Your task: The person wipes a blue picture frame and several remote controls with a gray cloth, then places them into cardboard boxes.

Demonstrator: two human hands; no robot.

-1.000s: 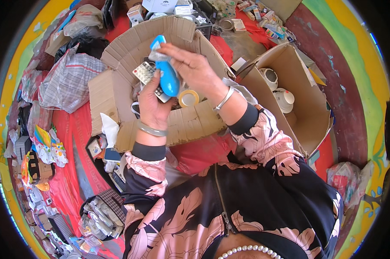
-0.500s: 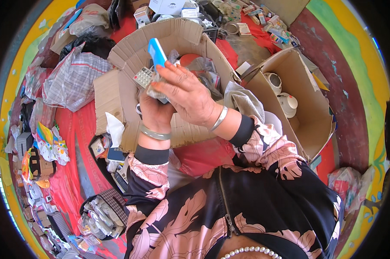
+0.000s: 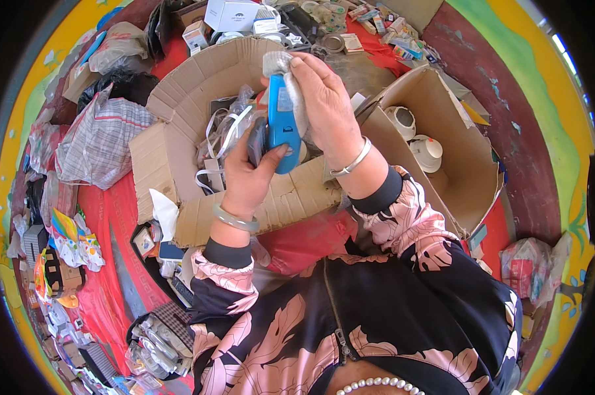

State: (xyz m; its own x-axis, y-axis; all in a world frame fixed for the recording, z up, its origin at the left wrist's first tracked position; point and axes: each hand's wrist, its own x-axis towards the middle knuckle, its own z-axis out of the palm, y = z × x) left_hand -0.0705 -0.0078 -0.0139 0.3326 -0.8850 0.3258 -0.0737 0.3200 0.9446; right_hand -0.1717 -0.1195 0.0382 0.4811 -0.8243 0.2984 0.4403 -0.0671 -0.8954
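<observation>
Above the open cardboard box [image 3: 162, 155], my left hand [image 3: 248, 174] is closed on a blue calculator [image 3: 284, 122], its thumb pressed on the lower end. The calculator's blue back, with a pale label and small panel, faces me. A dark flat piece [image 3: 258, 139] sits between it and the left fingers; I cannot tell whether it is separate. My right hand [image 3: 327, 99] is closed round a crumpled whitish cloth or wrap [image 3: 297, 108], pressed along the calculator's right side and top. White straps [image 3: 228, 135] and clear plastic bags lie inside the box.
To the right, another open box [image 3: 465, 178] holds two white cup-shaped items [image 3: 427, 155]. Checked bags [image 3: 100, 135] stand at left, near a dark tray of small devices [image 3: 159, 342]. Small packages [image 3: 402, 43] and a white carton [image 3: 231, 14] lie at the back.
The calculator has turned from showing part of its keypad to showing its blue back. My right hand has moved right and up with the whitish cloth; the left hand has shifted slightly.
</observation>
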